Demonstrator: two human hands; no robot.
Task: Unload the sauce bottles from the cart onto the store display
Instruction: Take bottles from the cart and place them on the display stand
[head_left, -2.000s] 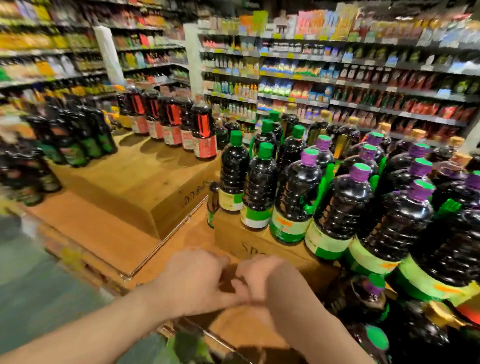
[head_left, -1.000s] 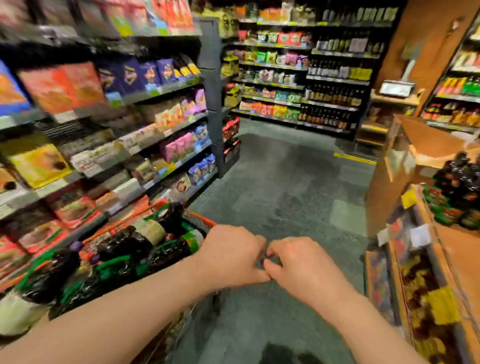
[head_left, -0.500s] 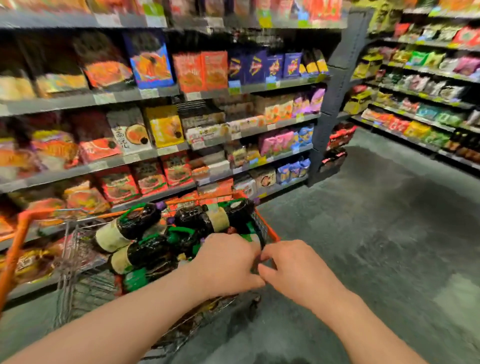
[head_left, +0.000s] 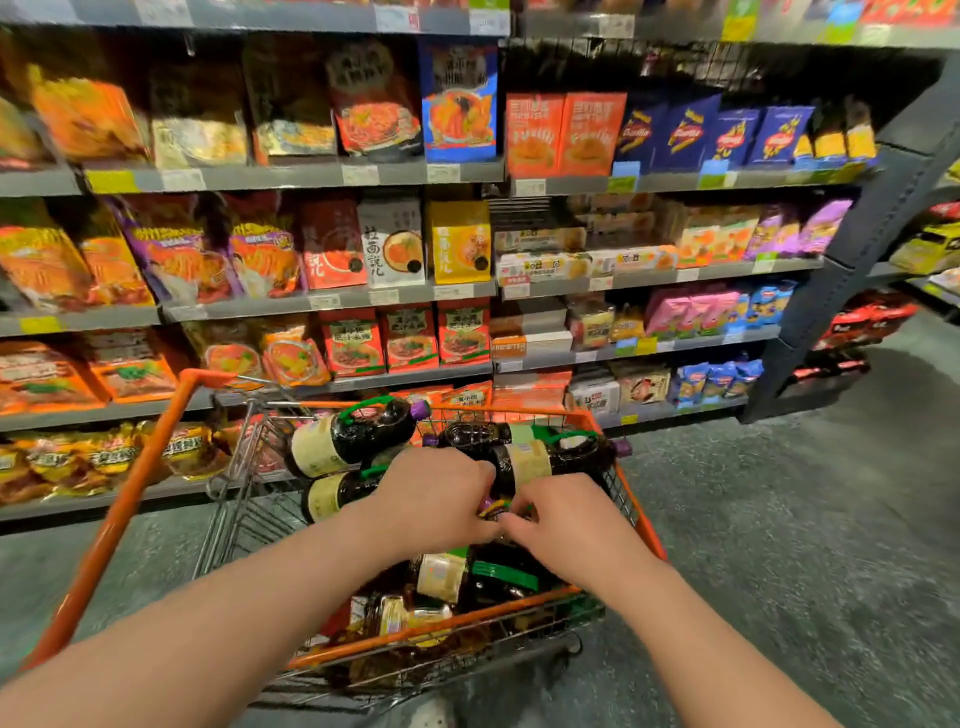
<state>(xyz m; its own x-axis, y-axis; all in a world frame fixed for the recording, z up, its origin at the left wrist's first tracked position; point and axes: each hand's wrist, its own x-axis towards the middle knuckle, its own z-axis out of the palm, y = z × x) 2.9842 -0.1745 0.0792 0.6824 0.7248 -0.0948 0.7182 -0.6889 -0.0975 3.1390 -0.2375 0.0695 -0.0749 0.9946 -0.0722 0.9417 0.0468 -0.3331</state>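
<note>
flanking the cart (head_left: 631, 512), packet shelves (head_left: 332, 299), grey floor (head_left: 810, 519)

Blue pasta bags (head_left: 685, 136): carried the "Barilla" logo.
White noodle packet (head_left: 390, 244): bore "拉面说" in black.
Shelf price tags (head_left: 358, 175): print was too blurred to read.
Bottle labels (head_left: 530, 462): were illegible.

You have dark sauce bottles (head_left: 358, 435) with cream labels, green handles and purple caps lying on their sides, piled in the orange-framed wire shopping cart (head_left: 636, 512). One bottle lies on top at the far left, another (head_left: 550, 457) at the far right, more beneath them.
</note>
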